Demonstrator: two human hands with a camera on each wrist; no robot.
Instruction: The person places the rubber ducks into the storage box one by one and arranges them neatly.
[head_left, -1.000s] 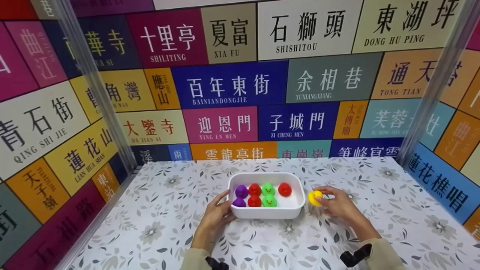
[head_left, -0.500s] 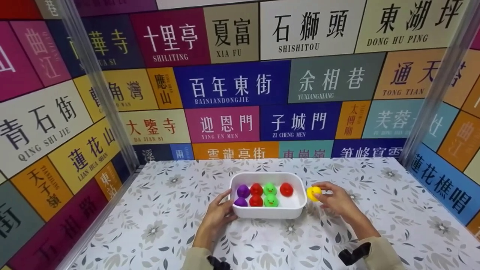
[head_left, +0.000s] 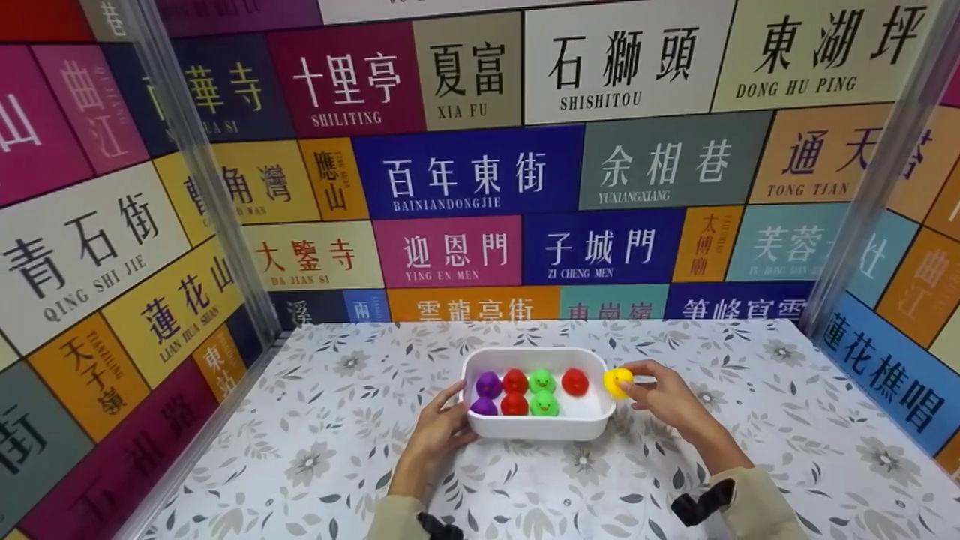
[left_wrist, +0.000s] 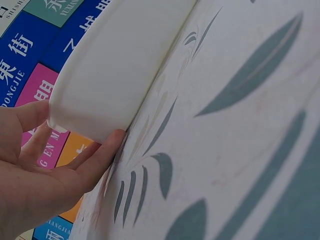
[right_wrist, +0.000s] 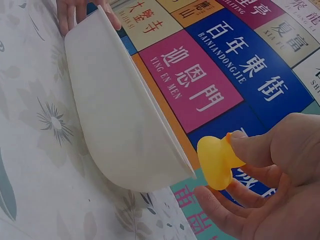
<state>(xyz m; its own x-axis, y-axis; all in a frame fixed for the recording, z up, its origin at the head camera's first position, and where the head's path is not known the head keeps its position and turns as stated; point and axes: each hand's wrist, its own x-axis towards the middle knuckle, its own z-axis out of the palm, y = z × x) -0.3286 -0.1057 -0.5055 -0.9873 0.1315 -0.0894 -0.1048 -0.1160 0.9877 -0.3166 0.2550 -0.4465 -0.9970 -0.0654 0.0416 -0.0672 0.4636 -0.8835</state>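
Observation:
A white plastic tub [head_left: 540, 429] stands on the table with purple, red and green rubber ducks in it. My left hand [head_left: 436, 429] holds the tub's left end, its fingertips against the outer wall and rim, as the left wrist view also shows. Above the tub's right rim, my right hand [head_left: 664, 390] pinches a yellow rubber duck [right_wrist: 215, 161] between thumb and fingers. Inside, two purple ducks [head_left: 488, 385] stand at the left, then two red ducks [head_left: 514, 381] and two green ducks [head_left: 544, 403]. A single red duck [head_left: 575, 382] stands towards the right.
A cloth with a leaf and flower print [head_left: 322, 435] covers the table. Sign-printed panels [head_left: 465, 172] rise behind and at both sides. Clear upright strips [head_left: 862, 172] stand at the back corners. Bare tub floor [head_left: 574, 407] shows at the front right.
My right hand has raised the yellow duck and carried it left, from beside the tub to over its right rim. My left hand has stayed on the tub.

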